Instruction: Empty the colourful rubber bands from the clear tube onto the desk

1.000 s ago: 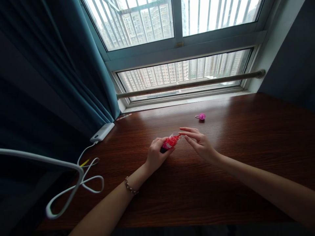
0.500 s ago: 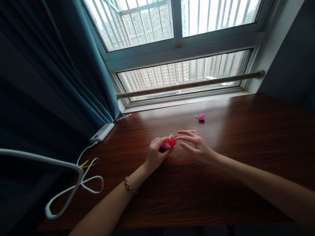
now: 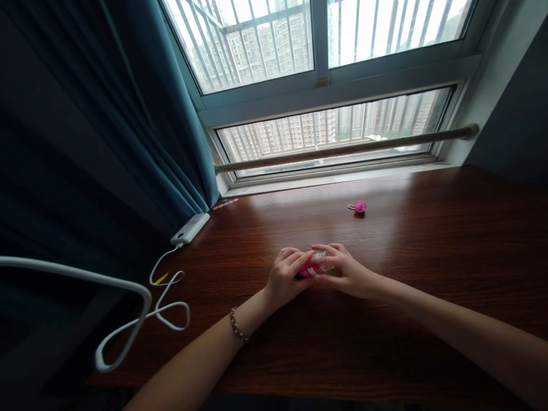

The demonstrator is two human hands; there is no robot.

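A small clear bottle with red and pink contents lies tilted between my hands, its clear open end toward the right. My left hand, with a beaded bracelet on its wrist, is closed around the bottle's base end. At the clear neck end, my right hand has its fingers curled around the glassy part, thumb below and fingers above. Parts of the bottle are hidden by the fingers. Farther back on the brown wooden table sits a pink cap with a pale loop on its left side.
A white power bank with a looping white cable lies at the table's left, beside a blue curtain. Behind the table, a metal rail crosses the barred window.
My right hand has closed onto the bottle's neck end, where its fingers were spread beside it before. The bottle has tipped further to the right. The view has shifted slightly left.
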